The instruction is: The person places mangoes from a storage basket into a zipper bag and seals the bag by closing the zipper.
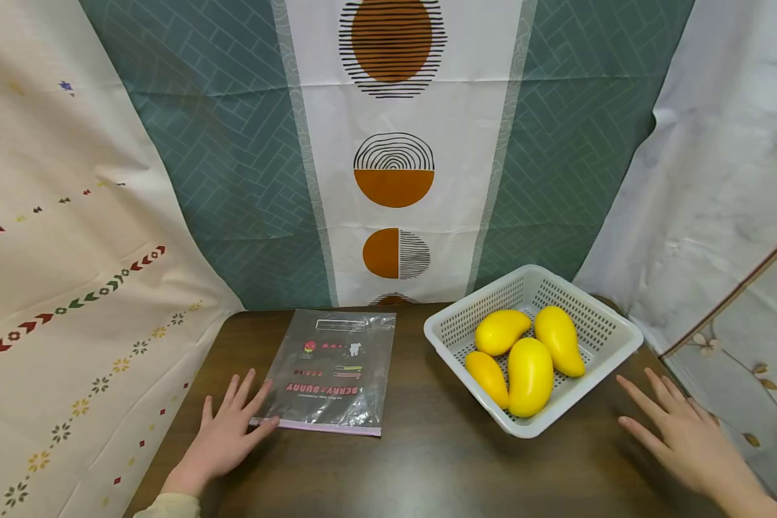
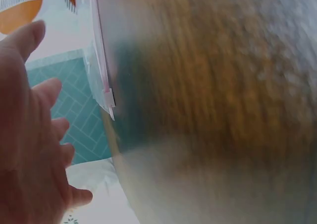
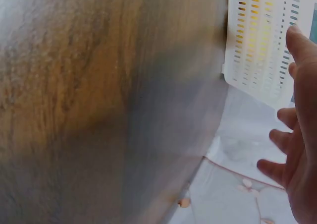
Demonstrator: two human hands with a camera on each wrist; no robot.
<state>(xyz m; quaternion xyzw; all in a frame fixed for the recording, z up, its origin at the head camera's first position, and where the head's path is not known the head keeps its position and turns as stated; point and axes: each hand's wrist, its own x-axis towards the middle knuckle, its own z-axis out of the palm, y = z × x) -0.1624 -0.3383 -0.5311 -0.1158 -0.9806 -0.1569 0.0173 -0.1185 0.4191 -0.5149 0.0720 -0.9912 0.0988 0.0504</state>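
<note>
**Both hands flat on table; bag and basket unheld**

At the far left, a cream cloth with small printed flowers and chevrons (image 1: 71, 302) hung beside the table. The dark brown wooden table (image 1: 427, 460) stood in front of a teal and white backdrop cloth with orange half-circle prints (image 1: 393, 173).

The left hand (image 1: 223, 432) lay palm down on the table near its left edge, fingers straight and spread, grasping nothing. Its thumb tip touched, or very nearly touched, the near left corner of the clear plastic zip bag with pink printed lettering (image 1: 333, 370). The bag lay flat on the table, its pink sealed edge toward the person. The left wrist view showed the same hand (image 2: 29, 135) open, with the bag's edge (image 2: 101, 60) just beside it; that view was blurred.

To the right of the bag, apart from it, stood the white perforated plastic basket (image 1: 615, 338). Four yellow mangoes (image 1: 529, 374) lay inside it, touching one another.

The right hand (image 1: 686, 439) rested on the table just right of the basket, fingers extended and spread, released, holding nothing. It did not touch the basket. The right wrist view confirmed open fingers (image 3: 297, 149) near the basket wall (image 3: 257, 40).

A white marbled cloth (image 1: 719, 165) hung at the far right.
</note>
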